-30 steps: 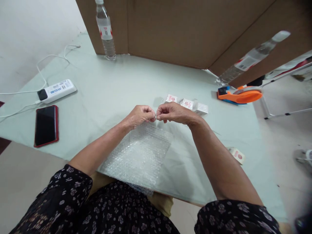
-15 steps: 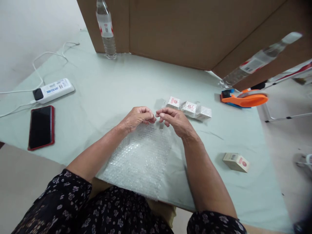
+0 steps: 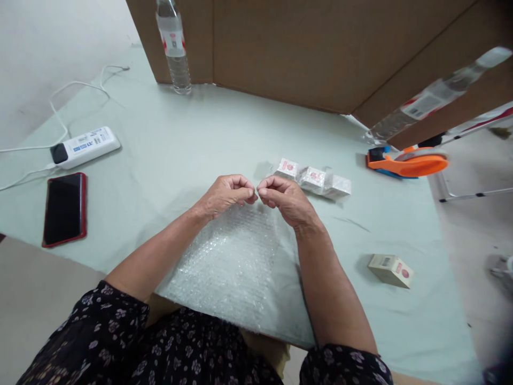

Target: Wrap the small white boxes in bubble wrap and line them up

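A sheet of bubble wrap (image 3: 236, 267) lies flat in front of me and reaches the table's near edge. At its far end my left hand (image 3: 232, 193) is closed in a pinch, thumb against forefinger. My right hand (image 3: 284, 198) pinches the same way, its fingertips almost meeting the left ones. Whatever is between the fingers is too small to make out. Just beyond my right hand sit three small boxes in clear wrapping: one white and red box (image 3: 287, 168), a middle box (image 3: 312, 179) and a right-hand box (image 3: 339, 186).
An unwrapped small box (image 3: 390, 270) lies to the right. An orange tape dispenser (image 3: 409, 163) is at the right edge. Two bottles, an upright bottle (image 3: 176, 53) and another bottle (image 3: 428, 99), stand by a cardboard panel (image 3: 280, 53). Left are a phone (image 3: 64, 209) and a white power bank (image 3: 88, 148).
My right hand's fingers have closed from a looser curl into a pinch, right beside the left fingertips. My left hand has hardly moved. The view has shifted slightly.
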`<state>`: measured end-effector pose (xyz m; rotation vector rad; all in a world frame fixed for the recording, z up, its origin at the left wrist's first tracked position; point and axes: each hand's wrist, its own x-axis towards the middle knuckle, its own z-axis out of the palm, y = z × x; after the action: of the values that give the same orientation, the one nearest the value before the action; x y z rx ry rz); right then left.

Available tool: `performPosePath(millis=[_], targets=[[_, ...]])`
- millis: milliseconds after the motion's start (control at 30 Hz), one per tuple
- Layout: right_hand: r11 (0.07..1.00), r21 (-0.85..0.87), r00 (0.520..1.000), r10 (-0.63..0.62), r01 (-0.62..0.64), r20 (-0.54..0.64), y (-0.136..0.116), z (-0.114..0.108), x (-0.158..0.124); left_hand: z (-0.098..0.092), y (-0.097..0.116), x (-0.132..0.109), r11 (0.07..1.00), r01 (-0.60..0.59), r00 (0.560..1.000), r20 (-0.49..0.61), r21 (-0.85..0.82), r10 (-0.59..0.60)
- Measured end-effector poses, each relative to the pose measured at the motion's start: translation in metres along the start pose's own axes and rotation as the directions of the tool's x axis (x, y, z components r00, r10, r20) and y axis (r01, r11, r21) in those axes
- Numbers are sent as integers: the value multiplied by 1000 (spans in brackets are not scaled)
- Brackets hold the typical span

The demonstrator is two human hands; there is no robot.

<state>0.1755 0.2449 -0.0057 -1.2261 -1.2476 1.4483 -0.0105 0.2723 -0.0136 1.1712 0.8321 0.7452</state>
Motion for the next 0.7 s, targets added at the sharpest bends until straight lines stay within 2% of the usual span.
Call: performPosePath(millis=[167,300,533,700], targets=[[1000,-30,995,-13,11,-94,-2,4,2,-1,2,0,995,33,999,39,-97,-29],[1000,-31,994,-5,2,-113,-4,7,2,-3,3,1,982,94,995,59,-163,-86],[999,-46,995,-16,12,-100,-1,7,2,-1,-1,2,999,40,999,-8,-25,-40],[996,-85,994,-45,36,-102,-2,9,2,1,-1,2,998,46,997,-52,-37,-48]])
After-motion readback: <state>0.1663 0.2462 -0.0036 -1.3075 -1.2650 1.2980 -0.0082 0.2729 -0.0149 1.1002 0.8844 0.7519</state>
